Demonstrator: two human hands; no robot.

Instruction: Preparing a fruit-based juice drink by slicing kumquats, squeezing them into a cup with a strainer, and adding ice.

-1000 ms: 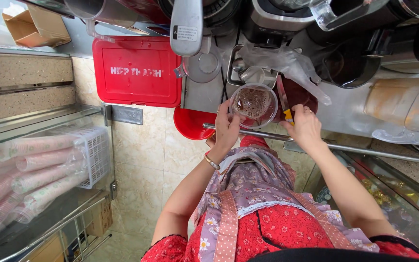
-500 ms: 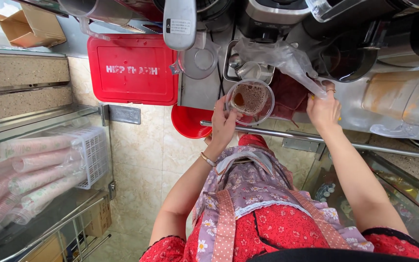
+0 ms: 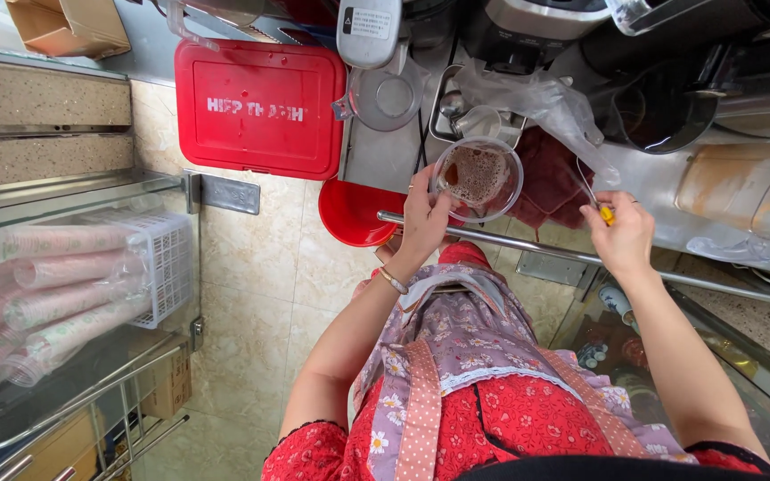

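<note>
Meanwhile, one clear cup [image 3: 477,178] (brown, frothy) in left hand [image 3: 425,218]; one yellow-handled knife [image 3: 597,201] in right hand [image 3: 624,233].

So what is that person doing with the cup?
A person in a flowery apron stands at a steel counter. Their left hand holds a clear plastic cup with a frothy brown drink in it, above the counter's edge. Their right hand grips a small yellow-handled tool beside a dark red cloth. A red bowl sits just left of the cup.
</note>
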